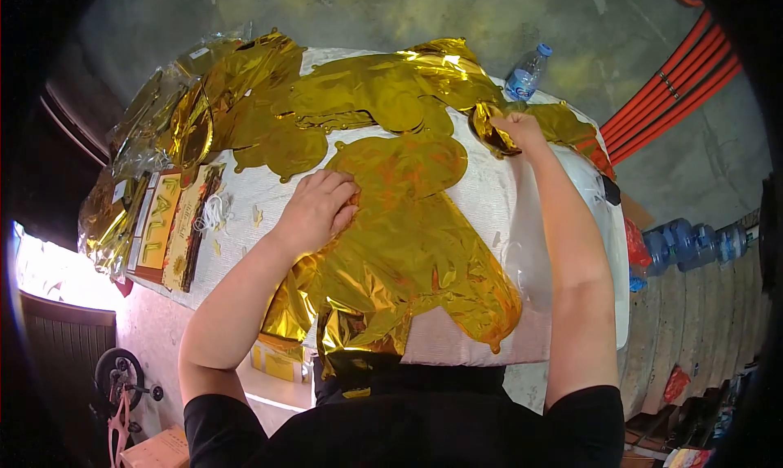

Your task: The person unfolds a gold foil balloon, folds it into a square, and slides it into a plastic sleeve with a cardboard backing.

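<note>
R hand (520,130) has fingers closed, pinching a crumpled gold foil pc (483,121); bottle (525,78) just beyond that grip. L hand (316,208) is on the L edge of the big flat gold foil shape (400,227), which lies mostly between the hands & toward the body; can't tell if L fingertips pinch or just press. Step in hand: prob. handling foil pcs; next move calls for light R fingers, L steadying.

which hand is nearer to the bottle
Right. The right hand is at a small piece of gold foil, just below the bottle in the picture; the left hand is farther off, on the large foil.
</note>
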### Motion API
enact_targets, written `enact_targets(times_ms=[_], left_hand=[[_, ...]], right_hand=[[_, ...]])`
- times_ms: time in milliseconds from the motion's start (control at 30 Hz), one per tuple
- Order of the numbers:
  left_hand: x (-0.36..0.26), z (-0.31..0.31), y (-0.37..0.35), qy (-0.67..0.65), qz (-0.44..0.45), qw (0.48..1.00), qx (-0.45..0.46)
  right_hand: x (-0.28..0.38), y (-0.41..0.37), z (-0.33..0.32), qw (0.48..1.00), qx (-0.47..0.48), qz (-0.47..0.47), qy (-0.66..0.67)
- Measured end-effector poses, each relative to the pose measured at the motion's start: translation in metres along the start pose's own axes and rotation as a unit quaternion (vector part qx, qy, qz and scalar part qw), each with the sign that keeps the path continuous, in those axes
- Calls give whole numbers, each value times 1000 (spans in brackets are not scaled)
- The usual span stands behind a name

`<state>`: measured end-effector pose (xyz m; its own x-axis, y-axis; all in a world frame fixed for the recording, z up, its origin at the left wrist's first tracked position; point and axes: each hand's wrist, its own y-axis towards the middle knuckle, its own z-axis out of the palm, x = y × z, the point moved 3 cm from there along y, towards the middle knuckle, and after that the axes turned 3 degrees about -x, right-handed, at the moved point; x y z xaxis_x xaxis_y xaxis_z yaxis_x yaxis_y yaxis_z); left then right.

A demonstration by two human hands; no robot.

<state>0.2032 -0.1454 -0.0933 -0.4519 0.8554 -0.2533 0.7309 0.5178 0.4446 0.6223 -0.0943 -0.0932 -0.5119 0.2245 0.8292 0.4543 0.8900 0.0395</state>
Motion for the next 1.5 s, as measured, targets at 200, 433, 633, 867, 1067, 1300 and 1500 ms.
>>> enact_targets(times_ms=[200,433,633,867,1067,1300,1500], left_hand=[[-1,0,0,0,-1,1000,-1],[0,0,0,1,-6,1000,-1],[-1,0,-1,5,-5,1000,-7],[1,2,-2,2,-13,1000,11],[0,1,-1,6,-5,1000,-8],[1,1,-1,1,-4,1000,-12],[1,0,-1,-2,-12,1000,7]], right_hand=[[23,-14,6,931,-122,-240,-245],[51,-50,16,830,-20,-306,-465],[57,-54,28,829,-22,-230,-510],[33,-25,25,943,-75,-149,-290],[15,-11,11,987,-37,-96,-120],[15,-7,-6,995,-14,29,95],[5,1,11,992,-30,-107,-57]])
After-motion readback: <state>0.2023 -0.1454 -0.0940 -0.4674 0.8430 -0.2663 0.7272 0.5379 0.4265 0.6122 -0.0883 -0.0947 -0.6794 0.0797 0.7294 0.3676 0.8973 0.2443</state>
